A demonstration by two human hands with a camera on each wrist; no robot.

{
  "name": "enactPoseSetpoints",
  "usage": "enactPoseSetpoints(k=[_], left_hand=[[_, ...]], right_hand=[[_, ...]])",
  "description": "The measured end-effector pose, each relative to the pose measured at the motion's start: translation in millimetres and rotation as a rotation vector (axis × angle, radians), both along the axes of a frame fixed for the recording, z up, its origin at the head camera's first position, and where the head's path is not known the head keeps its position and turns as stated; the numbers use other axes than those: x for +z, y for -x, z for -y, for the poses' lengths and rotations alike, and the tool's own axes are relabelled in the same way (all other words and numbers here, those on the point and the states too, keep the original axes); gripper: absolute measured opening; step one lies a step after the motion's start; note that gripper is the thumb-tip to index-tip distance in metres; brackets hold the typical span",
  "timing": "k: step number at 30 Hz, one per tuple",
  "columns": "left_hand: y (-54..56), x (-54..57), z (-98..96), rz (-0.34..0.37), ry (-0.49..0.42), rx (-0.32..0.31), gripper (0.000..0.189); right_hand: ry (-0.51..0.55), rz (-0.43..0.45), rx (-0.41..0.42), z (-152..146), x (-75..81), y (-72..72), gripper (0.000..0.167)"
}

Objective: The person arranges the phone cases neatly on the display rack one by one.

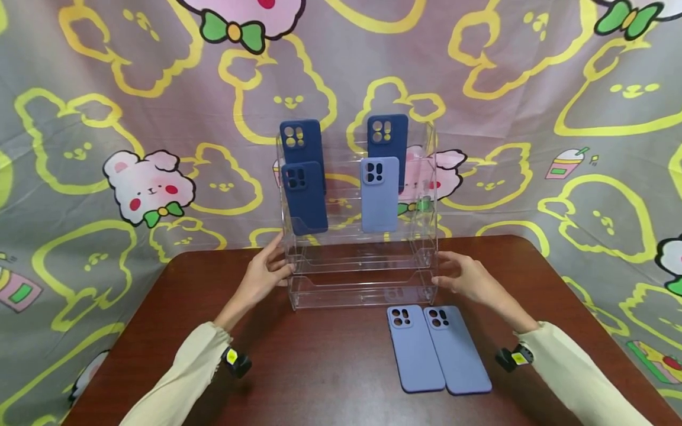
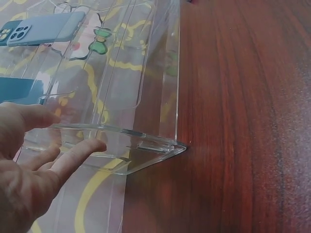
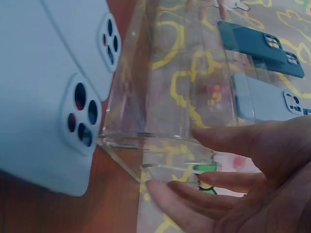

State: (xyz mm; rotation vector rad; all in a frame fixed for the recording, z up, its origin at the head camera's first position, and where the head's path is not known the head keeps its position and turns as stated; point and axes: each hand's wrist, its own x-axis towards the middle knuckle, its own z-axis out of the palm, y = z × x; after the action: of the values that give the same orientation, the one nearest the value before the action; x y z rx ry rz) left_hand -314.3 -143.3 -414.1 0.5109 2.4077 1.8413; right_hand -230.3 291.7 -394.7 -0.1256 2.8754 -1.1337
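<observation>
A clear, tiered acrylic display stand (image 1: 341,290) stands on the table between both hands. My left hand (image 1: 262,273) grips its left side low down, and my right hand (image 1: 466,277) grips the opposite side at a similar height. In the left wrist view, fingers (image 2: 80,155) lie by the panel edge; in the right wrist view, the thumb and fingers of the right hand (image 3: 252,179) are around the side panel. Dark blue phone cases (image 1: 306,201) stand upright at the stand's upper left, and another dark blue case (image 1: 388,142) stands behind a light blue case (image 1: 380,198) at right.
Two light blue phone cases (image 1: 418,355) lie side by side, face down, on the brown wooden table (image 1: 309,367), just in front of the stand's right end. A cartoon-printed cloth (image 1: 341,59) hangs behind and beside the table.
</observation>
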Motion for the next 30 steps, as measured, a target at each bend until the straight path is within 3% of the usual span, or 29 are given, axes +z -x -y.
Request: enactPoseSetpoints(k=[4,8,12,17,21,30], left_hand=[[0.3,0.3,-1.2,-0.002,0.001,0.001,0.085],[0.6,0.0,-2.5,-0.006,0.003,0.008,0.084],[-0.5,-1.3,-2.7,-0.002,0.004,0.01,0.084],[-2.2,-2.4,-2.6,-0.004,-0.007,0.012,0.084],[-2.3,-3.0,-2.5,-0.002,-0.021,0.013,0.084],[-3.8,-2.6,-1.0,0.011,-0.009,0.027,0.083]], right_hand=[[-0.076,0.131,-0.004,0.1,-0.9,-6.5,0.076],[-0.151,0.261,-0.032,3.1,-1.5,-11.5,0.096],[-0.262,0.334,-0.031,7.6,-6.6,-17.7,0.118],[-0.357,0.38,-0.017,11.6,-15.8,-24.3,0.128],[-0.34,0.384,-0.026,11.6,-23.4,-25.6,0.124],[-0.149,0.418,-0.038,-4.8,-34.3,-19.1,0.114]])
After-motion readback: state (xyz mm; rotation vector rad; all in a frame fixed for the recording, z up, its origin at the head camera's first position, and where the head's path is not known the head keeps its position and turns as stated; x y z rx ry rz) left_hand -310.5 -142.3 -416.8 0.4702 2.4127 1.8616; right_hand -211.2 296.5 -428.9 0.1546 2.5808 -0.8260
